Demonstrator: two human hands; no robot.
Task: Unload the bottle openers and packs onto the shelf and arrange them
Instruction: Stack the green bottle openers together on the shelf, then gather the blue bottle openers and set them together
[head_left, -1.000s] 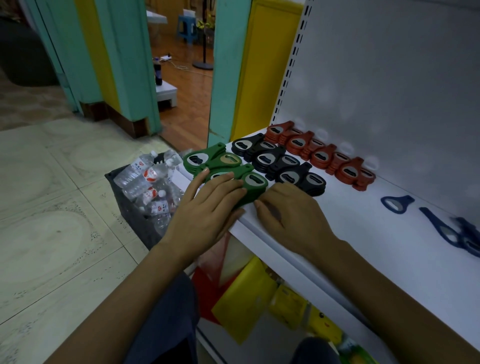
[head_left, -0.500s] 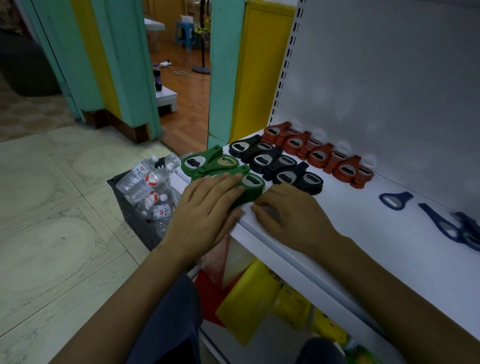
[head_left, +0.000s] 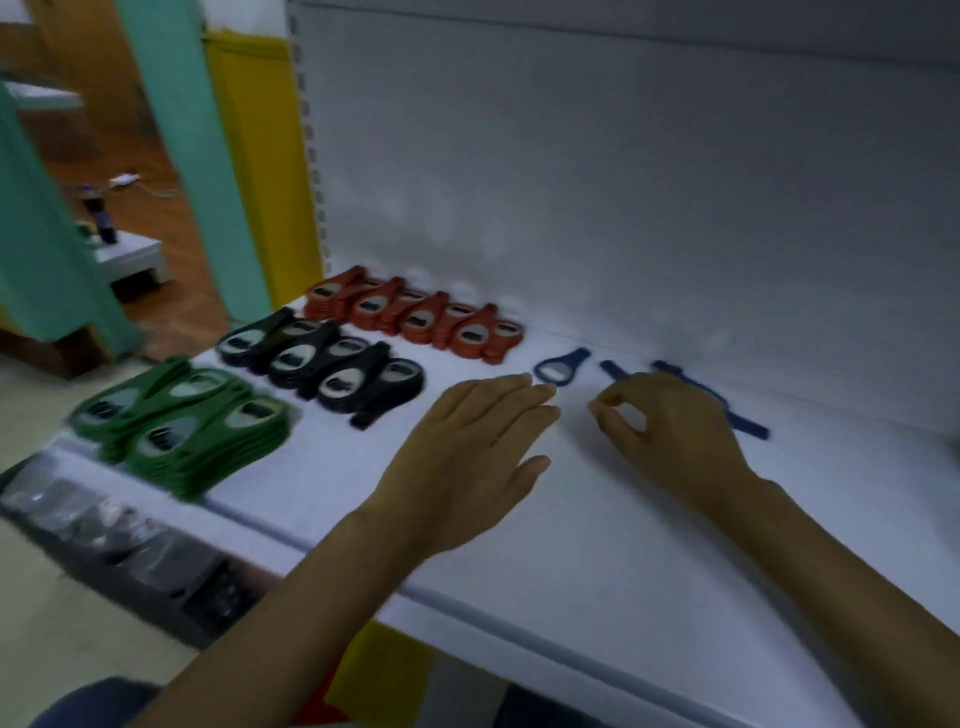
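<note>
Stacks of green bottle openers (head_left: 182, 415), black bottle openers (head_left: 322, 364) and red bottle openers (head_left: 415, 317) lie in rows on the left of the white shelf (head_left: 597, 519). A single blue opener (head_left: 563, 366) lies just beyond the fingertips of my left hand (head_left: 467, 452), which is flat with straight fingers and holds nothing. My right hand (head_left: 670, 431) is over more blue openers (head_left: 748, 423), fingers curled, thumb and forefinger tips together. The hand hides whether it grips one. The frame is blurred.
The shelf's white back panel (head_left: 623, 182) rises right behind the openers. A dark crate of water bottles (head_left: 104, 530) stands on the floor at the shelf's left end. Yellow and red packs (head_left: 384, 670) show on the level below.
Both hands left the green stack and moved right along the shelf to the blue openers. The view swung right and closer.
</note>
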